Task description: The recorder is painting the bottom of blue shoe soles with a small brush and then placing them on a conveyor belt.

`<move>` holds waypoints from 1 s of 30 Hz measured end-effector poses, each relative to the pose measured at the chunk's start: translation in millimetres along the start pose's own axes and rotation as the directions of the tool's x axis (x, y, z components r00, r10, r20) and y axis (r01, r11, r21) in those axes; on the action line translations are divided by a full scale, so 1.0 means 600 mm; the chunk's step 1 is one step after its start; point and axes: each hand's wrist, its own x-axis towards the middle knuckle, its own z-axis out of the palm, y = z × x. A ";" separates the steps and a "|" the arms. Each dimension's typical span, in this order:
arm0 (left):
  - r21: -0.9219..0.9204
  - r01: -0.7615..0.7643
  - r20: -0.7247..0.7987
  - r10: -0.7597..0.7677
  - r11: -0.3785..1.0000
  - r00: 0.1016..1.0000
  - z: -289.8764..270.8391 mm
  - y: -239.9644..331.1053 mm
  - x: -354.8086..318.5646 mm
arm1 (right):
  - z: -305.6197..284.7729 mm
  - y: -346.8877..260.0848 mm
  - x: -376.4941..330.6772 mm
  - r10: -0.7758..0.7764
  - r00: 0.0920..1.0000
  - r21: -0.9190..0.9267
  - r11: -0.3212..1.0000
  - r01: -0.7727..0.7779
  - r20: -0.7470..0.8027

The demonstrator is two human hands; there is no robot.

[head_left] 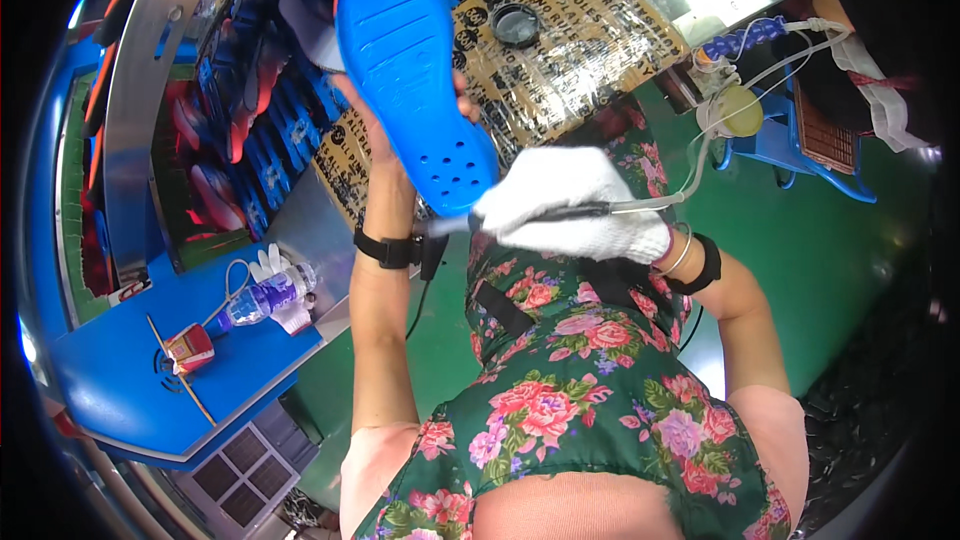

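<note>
My left hand (372, 130) is bare and holds a bright blue shoe insole (410, 80) upright from behind, its flat underside with several small holes facing me. My right hand (570, 205) wears a white cotton glove and grips a thin dark pen-like tool (545, 214) whose tip points left at the heel end of the insole. A clear tube (700, 155) runs from the tool up to the right. Both wrists carry black bands.
A work surface wrapped in printed brown tape (580, 40) with a dark round lid (516, 24) lies behind the insole. Left, a blue shelf (120, 380) holds a plastic bottle (262, 298) and a small red cup (190, 348). A blue stool (790, 140) stands right on green floor.
</note>
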 end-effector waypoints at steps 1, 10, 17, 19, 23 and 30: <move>0.018 0.049 0.001 -0.049 0.999 0.999 0.004 0.001 0.000 | 0.000 0.001 0.002 -0.030 0.999 -0.163 0.986 0.025 -0.027; 0.114 0.286 0.093 -0.297 0.952 0.950 -0.007 0.011 -0.002 | 0.003 -0.001 0.004 0.049 0.976 -0.005 0.999 -0.049 0.213; 0.385 0.387 -0.290 -0.288 0.838 0.913 0.004 0.022 0.008 | 0.001 0.027 0.013 -0.089 0.948 -0.130 0.982 0.135 0.306; 0.445 0.428 -0.318 -0.308 0.787 0.897 -0.003 0.019 0.006 | -0.005 0.025 0.019 -0.043 0.963 -0.141 0.987 0.083 0.267; 0.511 0.410 -0.336 -0.263 0.755 0.904 0.006 0.014 0.017 | -0.013 0.025 0.002 0.207 0.968 -0.062 0.978 -0.200 0.141; 0.165 -0.179 -0.284 0.220 0.970 0.933 -0.034 -0.020 -0.012 | -0.023 0.020 -0.004 0.680 0.705 0.593 0.657 -0.465 -0.201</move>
